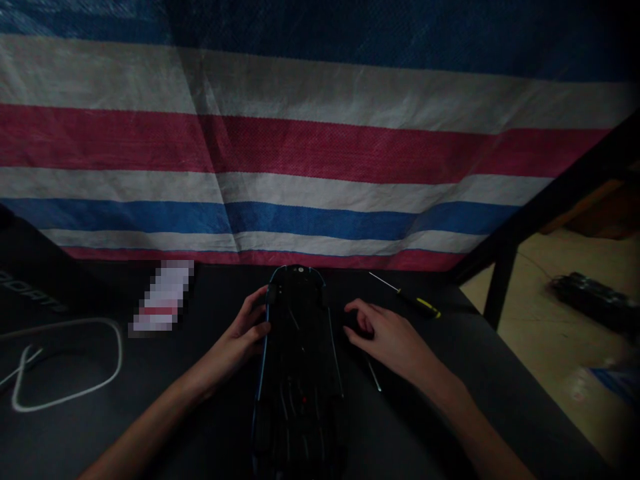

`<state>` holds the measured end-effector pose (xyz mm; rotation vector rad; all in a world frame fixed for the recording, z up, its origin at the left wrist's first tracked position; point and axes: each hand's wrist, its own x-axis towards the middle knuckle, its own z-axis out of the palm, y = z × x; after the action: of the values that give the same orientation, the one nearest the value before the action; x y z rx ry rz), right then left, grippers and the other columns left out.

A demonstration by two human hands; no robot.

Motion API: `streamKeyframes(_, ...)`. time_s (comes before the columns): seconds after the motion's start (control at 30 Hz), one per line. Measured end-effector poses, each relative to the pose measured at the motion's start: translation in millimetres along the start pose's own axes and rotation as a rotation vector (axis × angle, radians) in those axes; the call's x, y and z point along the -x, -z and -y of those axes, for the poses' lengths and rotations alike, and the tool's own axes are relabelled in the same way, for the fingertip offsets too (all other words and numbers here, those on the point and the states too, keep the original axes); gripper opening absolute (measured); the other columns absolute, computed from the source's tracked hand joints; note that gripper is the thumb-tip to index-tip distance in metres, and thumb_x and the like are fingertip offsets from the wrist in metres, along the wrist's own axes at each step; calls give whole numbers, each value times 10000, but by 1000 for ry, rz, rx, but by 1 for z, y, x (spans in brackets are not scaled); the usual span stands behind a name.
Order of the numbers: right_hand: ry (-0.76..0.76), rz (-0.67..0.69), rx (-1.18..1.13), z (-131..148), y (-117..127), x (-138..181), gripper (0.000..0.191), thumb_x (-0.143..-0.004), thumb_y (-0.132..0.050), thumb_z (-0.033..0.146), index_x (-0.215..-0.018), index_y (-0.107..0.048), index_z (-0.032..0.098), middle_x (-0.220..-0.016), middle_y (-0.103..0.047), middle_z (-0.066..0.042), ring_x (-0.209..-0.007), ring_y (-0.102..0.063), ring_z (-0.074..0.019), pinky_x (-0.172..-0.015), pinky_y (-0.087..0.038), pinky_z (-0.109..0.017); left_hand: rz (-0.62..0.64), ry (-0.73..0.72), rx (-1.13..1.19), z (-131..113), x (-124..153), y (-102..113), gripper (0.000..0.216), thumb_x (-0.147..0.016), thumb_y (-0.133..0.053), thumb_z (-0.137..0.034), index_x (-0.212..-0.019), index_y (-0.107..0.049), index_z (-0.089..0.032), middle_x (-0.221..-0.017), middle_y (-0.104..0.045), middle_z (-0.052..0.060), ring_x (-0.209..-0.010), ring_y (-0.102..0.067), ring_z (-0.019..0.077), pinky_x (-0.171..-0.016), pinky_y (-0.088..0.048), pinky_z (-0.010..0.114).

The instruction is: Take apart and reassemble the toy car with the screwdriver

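A dark toy car [300, 340] lies upside down on the black table, its underside facing up and one end toward me. Along its left edge, my left hand [250, 327] grips the body, the thumb on the near side and the fingertips partly hidden behind it. Just right of the car, my right hand [375, 327] hovers with curled fingers, thumb and index apart, nothing visible between them. Below that hand a thin metal shaft [373, 375] shows; its other end is hidden. Farther back lies a screwdriver [423, 305] with a black and yellow handle.
A blurred-out white and red item [163, 297] and a looped white cable [120, 353] are on the left. A striped sheet [320, 150] hangs behind the table. At right stands a dark frame post [500, 287], with a black object [595, 300] on the floor beyond.
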<state>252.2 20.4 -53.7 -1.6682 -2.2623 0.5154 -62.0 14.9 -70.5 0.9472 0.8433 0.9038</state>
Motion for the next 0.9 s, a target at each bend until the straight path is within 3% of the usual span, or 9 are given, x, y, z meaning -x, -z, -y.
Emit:
streamKeyframes(0.27,32,28,-31,5,-3,1,263,-979,-567,312,-1195,-680,214,-871,-655,-14,-750,-628,-185,-685,-442,-313,5,-12,-6,3,-1,3,650,-965,-700,-393,-1538,-401,-464,-1630,-429,52,-1328,-571,324,-1053,-501,490)
streamKeyframes(0.4,41,-45,-202,8,6,0,304,-1011,-540,385,-1203,-705,216,-885,-654,-23,-743,-624,-177,-701,-472,-320,12,4,-2,2,-1,1,661,-969,-697,-393,-1548,-385,-456,-1607,-454,54,-1319,-581,329,-1018,-521,475)
streamKeyframes(0.6,-131,-132,-647,-2,17,0,484,-962,-584,542,-1292,-615,190,-833,-620,-4,-599,-653,-173,-592,-544,-328,15,-13,29,2,-3,0,672,-947,-726,-378,-1532,-405,-454,-1580,-487,50,-1325,-579,320,-1032,-519,467)
streamKeyframes(0.7,-99,-175,-543,-16,19,-1,444,-973,-569,529,-1260,-611,193,-925,-670,-46,-670,-660,-188,-648,-554,-347,3,-13,20,1,-3,-1,652,-949,-726,-384,-1521,-423,-454,-1570,-493,45,-1298,-594,308,-1014,-530,451)
streamKeyframes(0.8,12,-215,-328,-29,22,-2,304,-1001,-530,449,-1177,-631,223,-1134,-689,-84,-959,-684,-231,-893,-537,-392,-15,-19,12,1,-2,-2,633,-953,-721,-392,-1516,-439,-453,-1562,-494,42,-1278,-601,299,-999,-534,438)
streamKeyframes(0.9,50,-127,-246,-40,25,0,255,-1009,-521,424,-1142,-628,236,-1116,-706,-66,-1032,-673,-239,-943,-508,-387,-18,-28,17,1,-1,-3,640,-948,-726,-391,-1518,-441,-453,-1541,-513,42,-1261,-609,297,-987,-538,434)
